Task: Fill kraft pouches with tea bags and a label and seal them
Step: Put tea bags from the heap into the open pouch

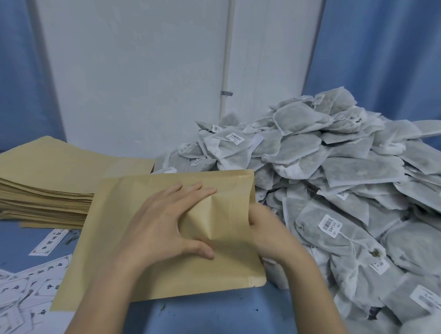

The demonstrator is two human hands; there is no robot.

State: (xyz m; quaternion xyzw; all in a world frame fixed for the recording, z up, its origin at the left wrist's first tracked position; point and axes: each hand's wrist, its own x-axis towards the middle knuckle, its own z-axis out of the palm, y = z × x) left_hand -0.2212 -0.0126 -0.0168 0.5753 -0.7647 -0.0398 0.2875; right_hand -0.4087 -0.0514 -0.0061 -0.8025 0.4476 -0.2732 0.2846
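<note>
Your left hand (169, 220) lies spread on the kraft pouch (137, 239), pinning it to the bench; your right hand (267, 229) reaches into its mouth beside the tea bags (342, 189), fingers hidden.

We seem to be in a small packing workroom. We see bulk stock on a blue-covered table (205, 320): a heap of tea bags (342, 179) at its right edge, a stack of kraft pouches (40, 181) at the left, loose printed labels (13, 291) at the near left corner.
</note>
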